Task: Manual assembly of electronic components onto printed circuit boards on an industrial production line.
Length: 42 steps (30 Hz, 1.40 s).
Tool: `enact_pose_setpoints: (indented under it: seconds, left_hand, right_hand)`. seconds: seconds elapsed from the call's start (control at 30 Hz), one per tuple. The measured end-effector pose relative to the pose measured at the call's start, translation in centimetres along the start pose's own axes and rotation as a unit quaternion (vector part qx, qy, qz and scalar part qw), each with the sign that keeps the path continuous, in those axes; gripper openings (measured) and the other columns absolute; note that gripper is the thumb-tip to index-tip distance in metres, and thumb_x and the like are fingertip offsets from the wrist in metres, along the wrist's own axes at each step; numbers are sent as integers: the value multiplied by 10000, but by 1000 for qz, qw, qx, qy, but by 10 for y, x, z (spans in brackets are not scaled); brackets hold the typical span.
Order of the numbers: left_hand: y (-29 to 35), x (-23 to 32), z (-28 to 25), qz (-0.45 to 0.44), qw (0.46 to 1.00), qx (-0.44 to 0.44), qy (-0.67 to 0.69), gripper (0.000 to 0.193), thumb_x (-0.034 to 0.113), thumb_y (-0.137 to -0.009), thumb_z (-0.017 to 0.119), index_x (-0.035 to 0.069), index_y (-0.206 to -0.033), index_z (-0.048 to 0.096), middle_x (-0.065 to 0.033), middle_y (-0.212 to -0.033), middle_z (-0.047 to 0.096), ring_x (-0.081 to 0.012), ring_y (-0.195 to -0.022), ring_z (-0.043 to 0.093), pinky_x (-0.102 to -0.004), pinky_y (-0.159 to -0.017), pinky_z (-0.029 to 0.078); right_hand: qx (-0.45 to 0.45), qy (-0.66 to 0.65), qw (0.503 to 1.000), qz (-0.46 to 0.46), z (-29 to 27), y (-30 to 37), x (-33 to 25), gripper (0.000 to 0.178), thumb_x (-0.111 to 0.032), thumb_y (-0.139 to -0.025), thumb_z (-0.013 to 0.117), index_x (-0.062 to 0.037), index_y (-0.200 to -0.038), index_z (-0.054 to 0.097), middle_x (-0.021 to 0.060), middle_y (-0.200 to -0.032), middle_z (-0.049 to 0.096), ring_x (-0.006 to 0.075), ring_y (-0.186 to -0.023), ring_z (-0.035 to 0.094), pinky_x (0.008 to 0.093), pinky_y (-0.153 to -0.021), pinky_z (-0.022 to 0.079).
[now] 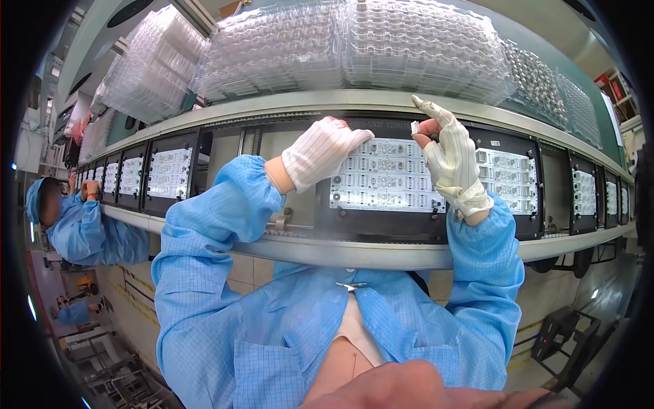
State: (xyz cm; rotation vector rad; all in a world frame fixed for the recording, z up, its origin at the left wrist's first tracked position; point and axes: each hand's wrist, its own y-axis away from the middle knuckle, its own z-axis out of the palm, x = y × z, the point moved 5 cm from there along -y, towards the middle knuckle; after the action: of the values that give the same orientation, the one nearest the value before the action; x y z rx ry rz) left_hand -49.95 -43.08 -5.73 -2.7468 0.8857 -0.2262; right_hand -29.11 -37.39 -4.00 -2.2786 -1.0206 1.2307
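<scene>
My right hand [453, 157], in a white glove with bare thumb and index fingertips, pinches a small white connector-like part [415, 127] above the top edge of a circuit board panel. That white circuit board panel [381, 183] lies flat in a black carrier tray [381, 225] in front of me. Over the panel's upper left corner is my left hand [319, 151], also gloved, its fingers curled and its thumb stretched along the top edge. What those curled fingers hold, if anything, is hidden. A similar panel [509, 177] sits right of my right wrist.
The carriers rest on a conveyor with a pale metal front rail [340, 253]. Stacks of clear plastic trays [426, 51] stand behind it, some filled with small parts [535, 71]. More carriers [167, 174] line both sides. A person in blue [88, 221] works at far left.
</scene>
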Motion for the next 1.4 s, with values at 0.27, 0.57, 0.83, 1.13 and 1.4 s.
enact_pose_setpoints:
  seconds: [0.27, 0.57, 0.83, 1.13, 1.4]
  left_hand:
    - [12, -24, -6, -88, 988, -14, 123, 413, -1, -808, 680, 91, -1210, 657, -59, -824, 684, -257, -817, 669, -385, -779, 539]
    - [15, -17, -9, -52, 994, 6, 100, 418, -26, -772, 672, 87, -1174, 664, -64, -809, 677, -260, -782, 651, -384, -761, 536]
    - [9, 2, 7, 10, 998, 54, -23, 373, -16, -753, 708, 66, -1114, 669, -76, -806, 660, -287, -797, 643, -398, -748, 531]
    - [35, 0, -22, -47, 975, 209, 63, 426, 8, -771, 740, 79, -1186, 676, -98, -1023, 704, -294, -928, 667, -398, -829, 543]
    - [51, 11, -26, -56, 975, 197, 87, 429, -42, -769, 690, 75, -1181, 664, -88, -994, 685, -297, -941, 652, -410, -843, 529]
  right_hand:
    - [-15, -47, 997, 59, 12, 1, -3, 486, -76, -895, 720, -169, -1358, 604, 47, -830, 674, 182, -766, 631, 347, -734, 526]
    - [-34, -52, 997, 47, 17, 4, -13, 488, -61, -883, 717, -162, -1347, 604, 66, -855, 683, 232, -815, 660, 379, -782, 528]
    - [-43, 21, 997, 64, 8, 5, 10, 510, -55, -871, 699, -157, -1360, 595, 66, -860, 684, 235, -838, 661, 376, -803, 530]
    - [-171, 119, 977, 33, -6, 16, 41, 691, 88, -767, 563, -149, -1416, 564, 61, -805, 664, 258, -797, 659, 384, -853, 526]
    - [-214, 92, 972, -19, -7, 22, 52, 716, 119, -752, 545, -138, -1421, 556, 75, -832, 652, 260, -772, 654, 371, -748, 541]
